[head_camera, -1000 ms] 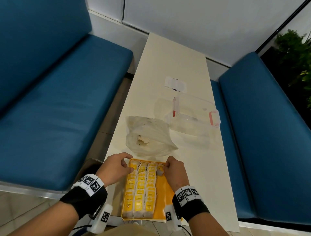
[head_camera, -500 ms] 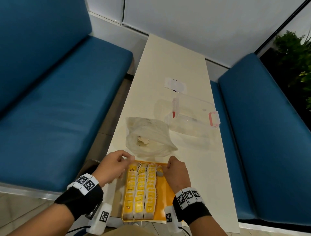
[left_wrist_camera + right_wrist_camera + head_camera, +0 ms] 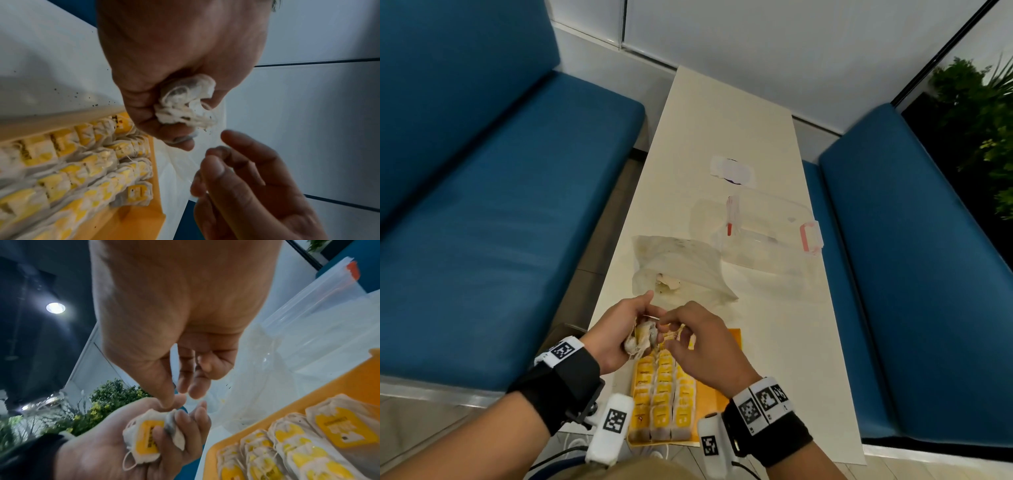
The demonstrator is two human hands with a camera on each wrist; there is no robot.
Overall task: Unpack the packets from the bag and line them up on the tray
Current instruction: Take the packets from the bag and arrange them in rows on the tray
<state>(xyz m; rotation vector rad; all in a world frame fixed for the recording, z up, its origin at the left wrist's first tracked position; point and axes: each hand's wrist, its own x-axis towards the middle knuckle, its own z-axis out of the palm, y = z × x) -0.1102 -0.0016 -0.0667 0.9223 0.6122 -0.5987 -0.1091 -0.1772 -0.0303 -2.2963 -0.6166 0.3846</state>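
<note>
Head view: left hand [image 3: 616,337] cups a small clump of packets [image 3: 642,339] above the tray's [image 3: 729,346] far end, likely so the right hand [image 3: 700,346] can pinch one free by its thread, though that pinch is blurred. They're crumpled white pouches with yellow tags. Three neat rows [image 3: 662,394] fill the tray; the bag [image 3: 681,270] lies just beyond.

The packets [image 3: 186,104] are thin, matt, fibrous paper, crumpled, with glossy yellow paper tags. The tray [image 3: 729,346] looks like smooth orange plastic. The bag [image 3: 681,260] is thin, wrinkled, cloudy clear plastic. The box [image 3: 770,236] is glossy clear plastic with pink plastic clips. The tabletop [image 3: 722,120] is smooth, matt cream. The benches [image 3: 500,205] are smooth blue upholstery with a faint sheen.
</note>
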